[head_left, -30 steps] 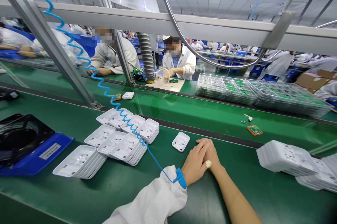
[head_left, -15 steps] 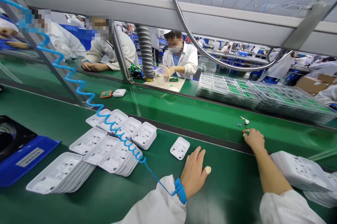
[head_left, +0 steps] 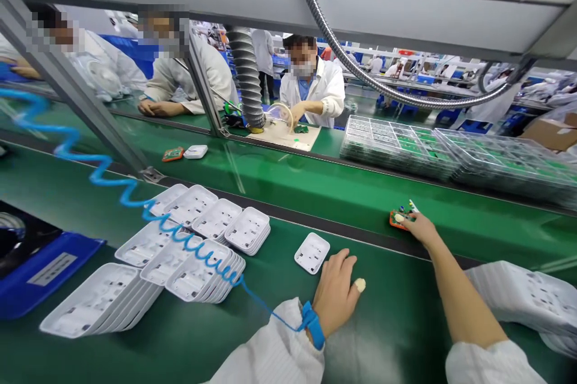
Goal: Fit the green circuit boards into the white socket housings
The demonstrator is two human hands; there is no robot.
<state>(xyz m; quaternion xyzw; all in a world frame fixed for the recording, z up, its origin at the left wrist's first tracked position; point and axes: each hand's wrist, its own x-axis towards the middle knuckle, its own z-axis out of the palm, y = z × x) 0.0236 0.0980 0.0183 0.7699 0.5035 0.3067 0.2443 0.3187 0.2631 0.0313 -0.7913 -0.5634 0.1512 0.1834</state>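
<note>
My left hand [head_left: 337, 295] rests on the green bench with its fingers apart and nothing in it; a blue wrist strap circles the wrist and a pale cover sits on the thumb. Just beyond its fingertips lies a single white plastic cover [head_left: 312, 253]. My right hand [head_left: 418, 227] reaches over the green belt, its fingers closed on an orange-edged circuit board [head_left: 399, 220] with small white and blue parts at its far side. Stacks of white covers [head_left: 198, 270] stand left of my left hand. More white covers [head_left: 527, 297] are stacked right of my right forearm.
A coiled blue cord [head_left: 130, 195] crosses the left stacks to my wrist. Clear trays of green boards [head_left: 401, 146] stand beyond the belt. An orange piece [head_left: 173, 154] and a white piece [head_left: 195, 151] lie on the belt. A person [head_left: 311, 86] works opposite.
My right hand has moved left along the belt, and the orange-edged board now shows more fully in its fingers. My left hand has barely moved. The view has shifted slightly.
</note>
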